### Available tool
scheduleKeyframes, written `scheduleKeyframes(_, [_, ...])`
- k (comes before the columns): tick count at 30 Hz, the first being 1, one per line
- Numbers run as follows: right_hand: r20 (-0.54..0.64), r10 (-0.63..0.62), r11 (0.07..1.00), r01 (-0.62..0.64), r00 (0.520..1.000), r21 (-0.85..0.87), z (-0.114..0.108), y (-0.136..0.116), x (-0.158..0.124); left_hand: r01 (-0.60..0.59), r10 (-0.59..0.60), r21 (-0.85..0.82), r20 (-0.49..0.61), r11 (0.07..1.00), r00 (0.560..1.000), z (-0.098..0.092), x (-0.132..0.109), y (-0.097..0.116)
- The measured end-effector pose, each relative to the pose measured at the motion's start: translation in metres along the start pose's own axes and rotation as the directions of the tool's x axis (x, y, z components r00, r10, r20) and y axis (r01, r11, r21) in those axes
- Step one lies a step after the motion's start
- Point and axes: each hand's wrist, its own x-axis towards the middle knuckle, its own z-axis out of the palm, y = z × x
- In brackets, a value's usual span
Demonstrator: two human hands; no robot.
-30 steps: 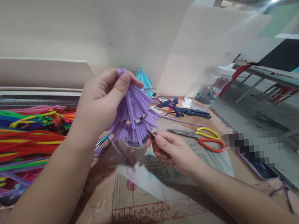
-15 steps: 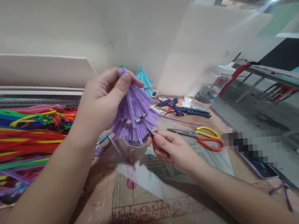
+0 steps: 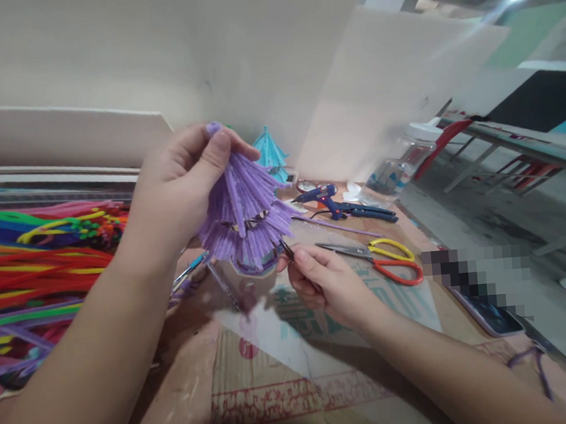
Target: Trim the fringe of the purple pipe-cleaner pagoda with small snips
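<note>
My left hand (image 3: 186, 174) pinches the top of a purple tiered tree made of pipe cleaners (image 3: 243, 202), holding it raised above the table. Its strands fan downward in two layers, with a clear round base showing at the bottom. My right hand (image 3: 317, 274) is closed on small dark tweezers (image 3: 287, 248), whose tips touch the tree's lower right fringe. Behind the purple tree stands a similar light-blue tree (image 3: 268, 151). To the right of my right hand lie scissors (image 3: 389, 256) with one yellow and one red handle loop.
Bundles of colourful pipe cleaners (image 3: 38, 277) fill the left side. A blue glue gun (image 3: 324, 199) and a dark-handled tool (image 3: 368, 212) lie at the back, near a clear jar (image 3: 401, 157). A phone (image 3: 491, 306) rests by the right table edge. Pens (image 3: 223, 285) lie beneath the tree.
My left hand and the purple tree have shifted slightly left, and the tree has turned a little. The tweezers show more clearly at the fringe; my right hand has hardly moved.
</note>
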Motion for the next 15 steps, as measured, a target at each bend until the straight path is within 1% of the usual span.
scheduleKeyframes(4, [-0.003,0.005,1.0,-0.005,1.0,0.015,0.0002,0.0004,-0.0002,-0.009,0.01,0.045,-0.01,0.999,1.0,0.0014,-0.0008,0.0022])
scheduleKeyframes(8, [-0.007,-0.008,1.0,0.008,1.0,0.007,0.0001,0.0008,0.0001,0.001,-0.001,0.011,0.005,1.0,1.0,0.0037,-0.0016,0.0017])
scheduleKeyframes(15, [-0.027,-0.014,1.0,0.013,1.0,-0.018,0.0018,-0.0006,-0.0001,-0.016,0.016,0.011,0.0,1.0,1.0,0.0058,-0.0024,-0.001])
